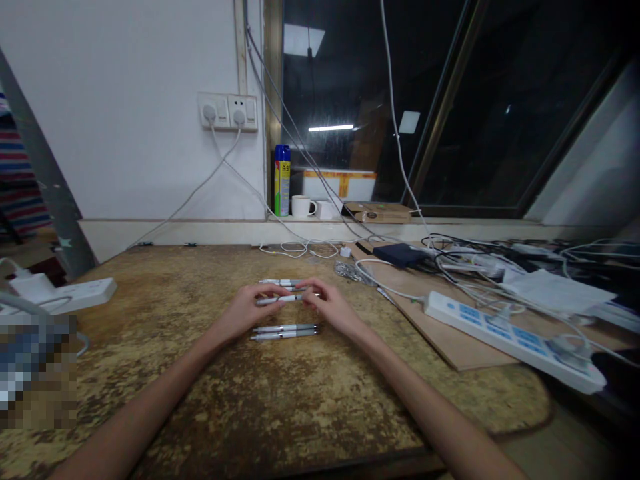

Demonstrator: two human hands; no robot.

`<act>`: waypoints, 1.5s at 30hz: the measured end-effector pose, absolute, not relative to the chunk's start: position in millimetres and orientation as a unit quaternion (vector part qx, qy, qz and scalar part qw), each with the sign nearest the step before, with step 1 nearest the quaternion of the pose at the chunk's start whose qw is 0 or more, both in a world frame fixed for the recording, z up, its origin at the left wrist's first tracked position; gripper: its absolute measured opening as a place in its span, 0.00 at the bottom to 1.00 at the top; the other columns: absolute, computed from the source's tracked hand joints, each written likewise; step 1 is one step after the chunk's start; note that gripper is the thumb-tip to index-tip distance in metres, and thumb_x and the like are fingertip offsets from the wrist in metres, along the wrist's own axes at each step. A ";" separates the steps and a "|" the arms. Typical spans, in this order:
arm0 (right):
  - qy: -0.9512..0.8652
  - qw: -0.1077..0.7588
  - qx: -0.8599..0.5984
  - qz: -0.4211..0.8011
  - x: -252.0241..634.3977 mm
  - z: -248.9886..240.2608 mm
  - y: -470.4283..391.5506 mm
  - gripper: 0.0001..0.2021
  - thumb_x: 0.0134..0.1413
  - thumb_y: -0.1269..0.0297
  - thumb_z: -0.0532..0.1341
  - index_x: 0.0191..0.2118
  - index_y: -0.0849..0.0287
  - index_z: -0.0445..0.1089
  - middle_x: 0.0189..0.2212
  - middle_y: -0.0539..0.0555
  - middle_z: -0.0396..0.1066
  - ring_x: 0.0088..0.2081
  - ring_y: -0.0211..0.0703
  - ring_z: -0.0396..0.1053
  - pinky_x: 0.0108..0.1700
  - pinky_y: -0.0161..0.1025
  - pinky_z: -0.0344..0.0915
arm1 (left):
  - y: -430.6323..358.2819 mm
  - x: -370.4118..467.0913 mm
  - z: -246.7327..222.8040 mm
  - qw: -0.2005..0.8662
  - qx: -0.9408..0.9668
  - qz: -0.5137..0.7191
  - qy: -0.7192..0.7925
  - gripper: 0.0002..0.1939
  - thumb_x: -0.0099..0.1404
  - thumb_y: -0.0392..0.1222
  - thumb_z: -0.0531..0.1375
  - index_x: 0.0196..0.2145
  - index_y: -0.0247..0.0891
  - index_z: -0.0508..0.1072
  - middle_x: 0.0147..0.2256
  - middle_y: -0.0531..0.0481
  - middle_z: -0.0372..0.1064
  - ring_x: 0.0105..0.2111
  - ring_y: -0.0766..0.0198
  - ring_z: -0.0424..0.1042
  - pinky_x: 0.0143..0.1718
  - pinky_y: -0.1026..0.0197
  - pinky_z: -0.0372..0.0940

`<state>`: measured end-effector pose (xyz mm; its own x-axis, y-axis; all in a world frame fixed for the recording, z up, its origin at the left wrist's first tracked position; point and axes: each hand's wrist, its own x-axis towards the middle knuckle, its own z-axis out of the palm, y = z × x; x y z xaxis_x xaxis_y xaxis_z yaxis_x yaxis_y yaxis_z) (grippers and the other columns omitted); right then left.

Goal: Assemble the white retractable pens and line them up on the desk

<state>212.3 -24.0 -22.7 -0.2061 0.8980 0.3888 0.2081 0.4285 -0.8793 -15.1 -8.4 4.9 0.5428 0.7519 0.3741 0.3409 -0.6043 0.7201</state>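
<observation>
A white and grey pen (289,299) lies crosswise between my two hands. My left hand (249,307) pinches its left end between thumb and fingers, and my right hand (327,303) has its fingers closed at the right end. Just beyond it, more pens (280,283) lie side by side, partly hidden by my fingers. Nearer to me, a pair of white and grey pens (284,331) rests on the worn wooden table (280,413), touching neither hand.
Right of my hands, a white power strip (515,340) and tangled cables lie on a brown board (450,343). Another power strip (90,293) is at the left. A spray can (282,180), a white mug (303,206) and a cardboard box (383,213) stand on the sill.
</observation>
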 end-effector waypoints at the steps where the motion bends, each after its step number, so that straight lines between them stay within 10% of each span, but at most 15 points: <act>1: -0.694 0.492 -0.394 0.347 212.3 -22.7 -24.1 0.13 0.58 0.59 0.60 0.46 0.56 0.73 0.26 0.47 0.69 0.29 0.38 0.65 0.33 0.34 0.61 | -8.3 -15.3 4.9 0.298 0.825 0.346 0.331 0.15 0.65 0.46 0.61 0.47 0.41 0.80 0.47 0.48 0.78 0.47 0.54 0.75 0.53 0.56 0.65; 25: -0.713 0.464 -0.392 0.351 211.6 -15.8 -30.6 0.14 0.64 0.55 0.56 0.46 0.56 0.72 0.21 0.45 0.59 0.23 0.38 0.56 0.27 0.35 0.51 | -5.9 -14.3 2.7 0.304 0.829 0.344 0.320 0.14 0.65 0.46 0.62 0.46 0.40 0.80 0.46 0.47 0.78 0.47 0.55 0.75 0.52 0.57 0.65; 45: -0.693 0.438 -0.313 0.479 206.5 -12.0 -34.5 0.13 0.62 0.53 0.59 0.44 0.56 0.69 0.28 0.50 0.75 0.32 0.42 0.70 0.40 0.40 0.63 | -1.2 -9.8 4.4 0.446 0.667 0.449 0.394 0.25 0.54 0.54 0.70 0.44 0.35 0.76 0.42 0.42 0.79 0.41 0.54 0.77 0.39 0.58 0.70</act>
